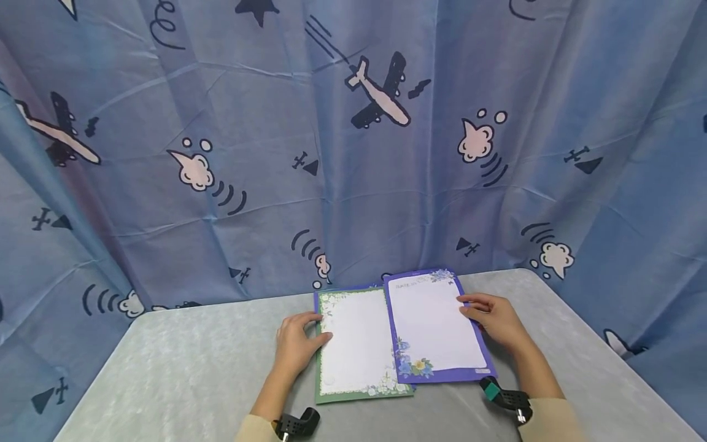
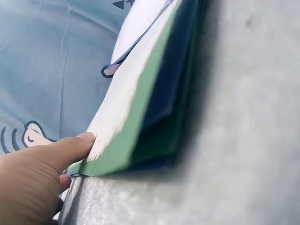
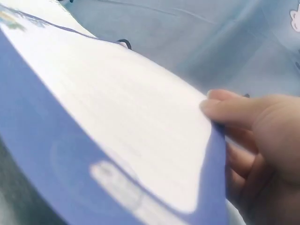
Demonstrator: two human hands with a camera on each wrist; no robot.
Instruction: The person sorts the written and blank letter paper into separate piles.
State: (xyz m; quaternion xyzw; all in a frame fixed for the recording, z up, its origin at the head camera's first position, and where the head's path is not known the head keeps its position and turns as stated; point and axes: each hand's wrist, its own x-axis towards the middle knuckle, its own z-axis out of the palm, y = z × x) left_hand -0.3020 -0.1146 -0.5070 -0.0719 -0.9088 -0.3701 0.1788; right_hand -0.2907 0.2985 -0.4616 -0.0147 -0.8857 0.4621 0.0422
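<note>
My left hand [image 1: 296, 345] pinches the left edge of a green-bordered sheet of stationery paper [image 1: 353, 344] with white flowers in its corners. Blue and green layers show beneath that sheet in the left wrist view, where my thumb [image 2: 77, 146] presses on its white face. To the right, a purple-bordered sheet [image 1: 433, 325] with blue flowers overlaps the green one, slightly tilted. Its right edge is between the thumb and fingers of my right hand [image 1: 497, 320]. The right wrist view shows this sheet raised and bowed, the thumb lying on top.
Both sheets are over a pale grey table [image 1: 182, 368], near its back edge. Behind it hangs a blue curtain [image 1: 265, 153] printed with planes and clouds. Black wrist devices [image 1: 298, 423] are strapped at both sleeves.
</note>
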